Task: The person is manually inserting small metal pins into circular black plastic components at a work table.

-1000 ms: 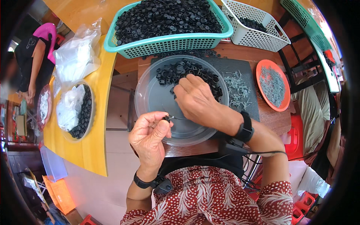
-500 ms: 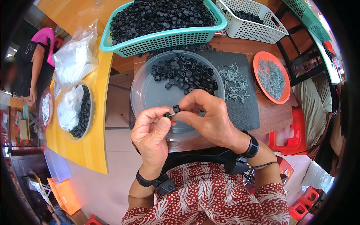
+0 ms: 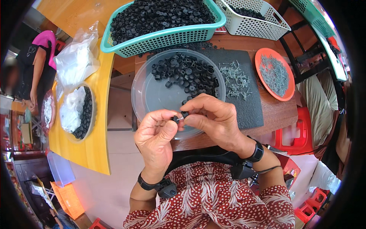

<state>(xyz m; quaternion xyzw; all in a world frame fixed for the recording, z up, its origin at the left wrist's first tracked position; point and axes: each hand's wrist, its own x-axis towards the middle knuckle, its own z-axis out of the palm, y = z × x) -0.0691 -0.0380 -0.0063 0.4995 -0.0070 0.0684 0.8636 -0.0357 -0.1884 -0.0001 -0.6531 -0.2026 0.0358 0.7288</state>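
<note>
Over the near rim of a clear round tub (image 3: 138, 110), both my hands meet. My left hand (image 3: 155, 138) pinches a small black plastic cap (image 3: 175, 118) between thumb and fingers. A short silver screw (image 3: 180, 118) bridges the gap from it to a second black cap (image 3: 185, 114), which my right hand (image 3: 218, 121) grips with thumb and forefinger. Whether the screw enters that second cap is too small to tell. Loose black caps (image 3: 190, 72) lie heaped in the tub's far and right part.
A dark mat (image 3: 249, 110) bears scattered screws (image 3: 235, 80); more fill an orange plate (image 3: 260, 57). Behind stand a teal basket (image 3: 164, 36) and a white basket (image 3: 259, 30), both with black parts. Left, a yellow table (image 3: 100, 149) holds a bagged tub (image 3: 92, 126). A person (image 3: 36, 72) sits beyond.
My right fingers have brought their black cap down to the screw's end, in line with the cap in my left hand. The view has shifted slightly.
</note>
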